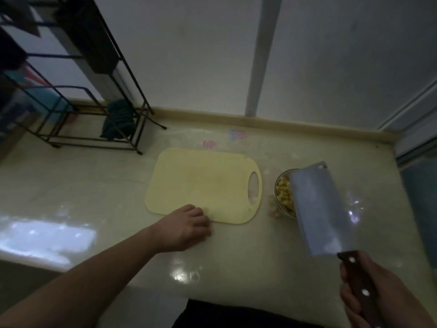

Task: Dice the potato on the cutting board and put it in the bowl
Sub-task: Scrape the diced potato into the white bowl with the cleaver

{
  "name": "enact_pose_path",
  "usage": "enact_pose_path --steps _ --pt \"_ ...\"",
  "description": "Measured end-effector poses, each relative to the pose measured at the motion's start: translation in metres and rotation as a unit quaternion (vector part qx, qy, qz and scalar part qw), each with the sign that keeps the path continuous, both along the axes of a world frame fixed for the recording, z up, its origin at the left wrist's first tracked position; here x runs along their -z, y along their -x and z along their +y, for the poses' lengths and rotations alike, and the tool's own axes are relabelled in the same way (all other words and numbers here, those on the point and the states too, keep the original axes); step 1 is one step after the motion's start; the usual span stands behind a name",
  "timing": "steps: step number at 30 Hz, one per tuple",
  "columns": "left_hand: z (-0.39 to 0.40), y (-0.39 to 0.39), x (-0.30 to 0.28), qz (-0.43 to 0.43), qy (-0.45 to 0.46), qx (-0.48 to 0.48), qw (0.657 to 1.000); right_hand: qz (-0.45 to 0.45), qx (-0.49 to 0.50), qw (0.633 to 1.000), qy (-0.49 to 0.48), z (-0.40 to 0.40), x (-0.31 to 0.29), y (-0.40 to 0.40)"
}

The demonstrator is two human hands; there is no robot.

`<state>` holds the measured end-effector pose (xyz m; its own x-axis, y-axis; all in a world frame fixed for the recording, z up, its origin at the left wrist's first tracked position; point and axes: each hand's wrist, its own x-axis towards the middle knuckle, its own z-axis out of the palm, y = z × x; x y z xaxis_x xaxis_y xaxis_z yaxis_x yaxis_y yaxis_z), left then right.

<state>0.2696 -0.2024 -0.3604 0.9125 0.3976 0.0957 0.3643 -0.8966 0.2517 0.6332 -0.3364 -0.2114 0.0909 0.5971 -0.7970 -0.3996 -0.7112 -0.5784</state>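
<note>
A pale yellow cutting board [203, 185] lies bare on the counter, its handle hole to the right. Right of it stands a small bowl [280, 179] holding diced potato [285, 192]. A wide cleaver [319, 209] is raised in front of the bowl and hides its right half. My right hand [378, 294] grips the cleaver's dark wooden handle at the lower right. My left hand [186, 227] rests on the counter at the board's near edge, fingers curled under and holding nothing that I can see.
A black wire rack [94, 107] with a dark cloth [118, 119] stands at the back left. A few small scraps [272, 209] lie on the counter beside the bowl. A white pole [260, 55] rises behind the board. The counter ends at the right near a glass door.
</note>
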Motion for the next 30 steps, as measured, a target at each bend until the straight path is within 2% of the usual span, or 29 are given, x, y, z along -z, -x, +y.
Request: enact_pose_path --steps 3,9,13,18,21,26,30 --pt "-0.001 0.0 0.001 -0.002 -0.023 -0.001 1.0 -0.027 -0.017 0.999 0.025 0.003 -0.002 0.007" --pt "-0.001 -0.012 0.0 0.019 -0.038 -0.01 0.999 -0.044 -0.026 0.999 0.013 0.005 0.005 0.016" --pt "-0.002 -0.03 -0.001 -0.037 -0.007 -0.032 0.999 -0.051 -0.022 0.998 0.018 0.003 0.008 0.013" --pt "0.005 -0.094 -0.008 -0.144 0.093 -0.145 0.975 -0.056 -0.009 0.998 0.0 0.003 0.009 0.005" --pt "0.014 -0.143 -0.009 -0.17 0.121 -0.225 0.952 -0.066 -0.003 0.998 0.001 0.002 0.008 -0.004" --pt "0.016 -0.186 0.004 -0.103 0.131 -0.332 0.929 -0.048 0.006 0.999 0.004 0.002 0.0 -0.024" --pt "0.009 -0.183 0.01 0.008 0.07 -0.317 0.946 -0.006 -0.022 1.0 0.021 0.009 -0.008 -0.033"
